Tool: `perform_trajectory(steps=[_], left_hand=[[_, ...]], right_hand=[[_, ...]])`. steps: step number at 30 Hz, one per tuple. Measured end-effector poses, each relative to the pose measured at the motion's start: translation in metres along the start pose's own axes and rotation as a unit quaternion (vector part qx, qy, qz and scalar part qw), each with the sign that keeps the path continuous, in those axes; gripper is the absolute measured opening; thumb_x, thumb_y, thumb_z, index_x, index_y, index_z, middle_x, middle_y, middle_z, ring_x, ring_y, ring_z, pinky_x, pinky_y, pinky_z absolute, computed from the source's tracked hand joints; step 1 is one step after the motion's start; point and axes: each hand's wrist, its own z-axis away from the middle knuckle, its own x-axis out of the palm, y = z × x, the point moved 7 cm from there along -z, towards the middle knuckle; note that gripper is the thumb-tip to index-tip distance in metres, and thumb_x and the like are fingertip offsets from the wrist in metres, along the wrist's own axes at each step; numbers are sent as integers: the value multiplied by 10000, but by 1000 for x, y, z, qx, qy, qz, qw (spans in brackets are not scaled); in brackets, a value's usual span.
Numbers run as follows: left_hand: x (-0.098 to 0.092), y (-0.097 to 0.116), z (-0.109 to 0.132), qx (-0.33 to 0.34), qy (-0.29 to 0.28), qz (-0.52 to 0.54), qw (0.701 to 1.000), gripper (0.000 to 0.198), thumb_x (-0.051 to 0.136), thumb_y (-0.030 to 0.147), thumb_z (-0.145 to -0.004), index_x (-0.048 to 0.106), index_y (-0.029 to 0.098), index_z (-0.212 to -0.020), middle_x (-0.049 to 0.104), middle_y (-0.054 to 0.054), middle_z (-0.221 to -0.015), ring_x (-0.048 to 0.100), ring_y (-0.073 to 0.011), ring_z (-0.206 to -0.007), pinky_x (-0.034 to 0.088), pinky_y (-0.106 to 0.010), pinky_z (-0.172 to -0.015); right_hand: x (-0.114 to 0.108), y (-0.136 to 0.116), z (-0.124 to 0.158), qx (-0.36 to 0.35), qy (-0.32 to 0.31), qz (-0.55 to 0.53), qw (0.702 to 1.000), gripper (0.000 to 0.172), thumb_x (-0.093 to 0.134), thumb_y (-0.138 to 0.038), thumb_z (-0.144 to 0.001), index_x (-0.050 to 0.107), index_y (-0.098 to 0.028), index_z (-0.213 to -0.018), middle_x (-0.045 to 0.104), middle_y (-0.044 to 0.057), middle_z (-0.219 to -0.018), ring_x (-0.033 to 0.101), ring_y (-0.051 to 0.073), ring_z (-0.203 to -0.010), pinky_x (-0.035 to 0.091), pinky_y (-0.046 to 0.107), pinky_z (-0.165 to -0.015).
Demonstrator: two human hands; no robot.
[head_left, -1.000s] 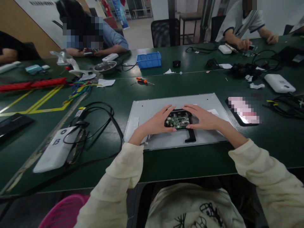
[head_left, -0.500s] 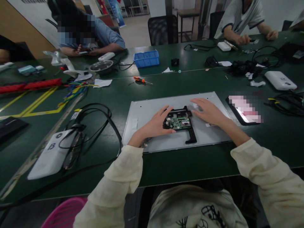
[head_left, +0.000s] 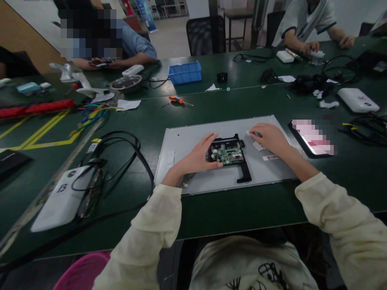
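Two hands over one pale panel [head_left: 181, 147], any tips from the left?

Left hand [head_left: 197, 156] first: fingers and thumb spread in a wide C around the left side of the green circuit board [head_left: 226, 156], mid-panel in a black frame [head_left: 245, 172]. Probably touching the frame, can't tell how firmly. Steady by the edges, go easy on the board.

And on the right?

Right hand [head_left: 269, 137] beside the frame, fingertips pinched on a small dark piece [head_left: 257, 134]. Can't tell what. Best with a light pinch, wrist clear of the board.
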Motion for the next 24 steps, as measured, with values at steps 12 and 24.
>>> perform_trajectory(steps=[12, 24], left_hand=[[1, -1, 1, 0, 1, -13, 1000, 1007, 660, 593, -743, 129, 234, -1519, 154, -130, -1583, 173, -336, -1456, 208, -491, -1189], [2, 0, 2, -1, 6, -16, 1000, 1024, 652, 594, -747, 108, 205, -1522, 138, -153, -1583, 145, -328, -1465, 179, -498, -1196]], right_hand=[[-4, -8, 0, -68, -49, 42, 996, 271, 519, -330, -928, 690, -185, -1080, 689, 100, -1134, 628, 252, -1007, 474, 371, -813], [-5, -14, -5, -42, -19, 95, 994, 261, 469, -230, -952, 713, -163, -1019, 718, 115, -1042, 648, 253, -962, 473, 364, -781]])
